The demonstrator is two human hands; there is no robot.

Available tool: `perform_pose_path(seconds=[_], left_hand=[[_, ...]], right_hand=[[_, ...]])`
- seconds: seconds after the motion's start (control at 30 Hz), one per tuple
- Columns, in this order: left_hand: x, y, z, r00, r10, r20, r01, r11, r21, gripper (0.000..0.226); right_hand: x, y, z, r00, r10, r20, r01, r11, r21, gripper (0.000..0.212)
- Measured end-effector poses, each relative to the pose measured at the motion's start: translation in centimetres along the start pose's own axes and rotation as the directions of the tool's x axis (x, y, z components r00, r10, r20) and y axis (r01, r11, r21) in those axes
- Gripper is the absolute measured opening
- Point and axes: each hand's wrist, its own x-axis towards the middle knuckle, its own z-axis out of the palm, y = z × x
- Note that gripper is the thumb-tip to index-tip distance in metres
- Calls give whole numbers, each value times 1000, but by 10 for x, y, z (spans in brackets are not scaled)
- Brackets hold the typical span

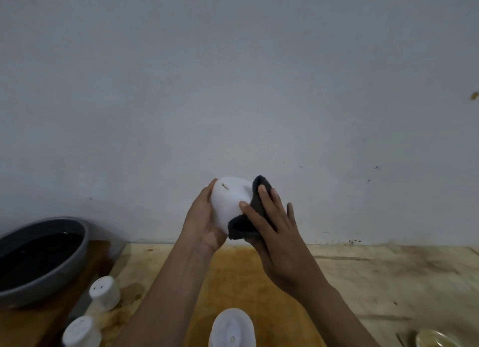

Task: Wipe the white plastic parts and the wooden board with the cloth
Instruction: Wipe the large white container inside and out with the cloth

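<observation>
We hold the rounded white plastic part [229,201] up in the air, above the far edge of the yellowish wooden board [233,276]. It looks light, stiff and smooth — likely slippery if damp — so cupping its left side and underside seems safest. Our left hand [204,217] does that, fingers curled round it. On its right side, the dark grey cloth [245,226] lies soft under our right hand [274,217], pressed on by nearly straight fingers.

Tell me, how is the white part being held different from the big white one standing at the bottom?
The held white part is up in the air, gripped by the left hand; the bottom white part stands on the wooden board. The right hand presses the dark cloth on the held one; the bottom one is untouched. Both are white plastic.
</observation>
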Motion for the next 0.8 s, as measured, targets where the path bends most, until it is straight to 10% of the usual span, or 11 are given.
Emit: perform_pose_path(seconds=[0.27, 0.53, 0.8], left_hand=[[-7, 1, 7, 999, 36, 19, -36, 999, -12, 41], [-13, 2, -15, 998, 52, 22, -51, 663, 747, 59], [-20, -15, -16, 955, -49, 293, -21, 973, 230, 53]], right_hand=[[16, 9, -8, 965, -23, -260, 16, 999, -32, 60], [43, 19, -55, 940, 301, -161, -266, 942, 206, 59], [52, 16, -63, 919, 393, 44, -371, 818, 439, 42]])
